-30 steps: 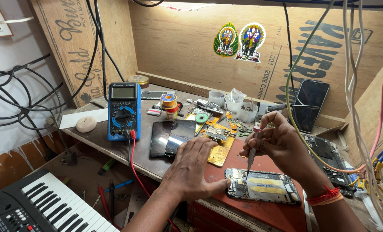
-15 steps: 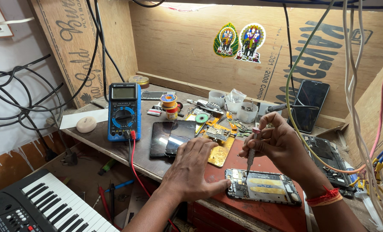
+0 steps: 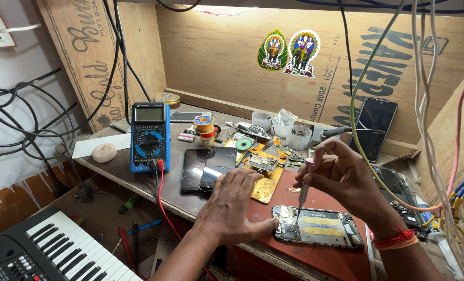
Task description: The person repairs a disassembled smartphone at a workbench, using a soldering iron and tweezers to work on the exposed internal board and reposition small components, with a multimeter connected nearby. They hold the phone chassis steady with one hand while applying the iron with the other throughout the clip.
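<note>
Opened black smartphone with exposed circuit board and yellow strips (image 3: 318, 232) lies flat on red mat (image 3: 315, 200) at bench front edge. Left hand (image 3: 237, 205), fingers spread flat, thumb touching the phone's left end. Right hand (image 3: 346, 174) above phone, pinching slim grey screwdriver (image 3: 303, 190) upright; tip on the phone's left part. Blue multimeter (image 3: 149, 136) well left.
</note>
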Demonstrator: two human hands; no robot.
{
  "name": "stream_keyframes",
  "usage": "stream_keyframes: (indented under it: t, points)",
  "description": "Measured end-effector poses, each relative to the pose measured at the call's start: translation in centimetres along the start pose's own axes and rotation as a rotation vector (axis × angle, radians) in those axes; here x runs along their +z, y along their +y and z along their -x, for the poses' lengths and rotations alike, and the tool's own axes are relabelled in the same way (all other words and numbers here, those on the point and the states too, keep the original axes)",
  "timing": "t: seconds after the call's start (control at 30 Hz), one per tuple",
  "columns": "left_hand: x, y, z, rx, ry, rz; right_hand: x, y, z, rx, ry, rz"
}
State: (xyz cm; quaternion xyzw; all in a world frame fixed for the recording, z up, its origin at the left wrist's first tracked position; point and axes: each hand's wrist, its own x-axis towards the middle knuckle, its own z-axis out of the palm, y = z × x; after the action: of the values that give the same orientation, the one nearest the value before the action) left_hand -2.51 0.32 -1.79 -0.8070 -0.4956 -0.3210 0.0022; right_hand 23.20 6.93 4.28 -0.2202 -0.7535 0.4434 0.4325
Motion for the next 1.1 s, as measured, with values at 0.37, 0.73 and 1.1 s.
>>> stream_keyframes:
  t: [0.37, 0.73, 1.1]
  points:
    - [-0.1, -0.1, 0.1, -0.003, -0.005, 0.001, -0.7, 0.8, 0.1, -0.041, 0.027, 0.040]
    - [0.0, 0.0, 0.0, -0.013, -0.007, -0.001, 0.1, -0.7, 0.2, 0.075, -0.044, 0.088]
    - [-0.2, 0.2, -0.1, -0.032, -0.030, 0.011, -0.1, 0.2, 0.0, 0.103, -0.081, 0.104]
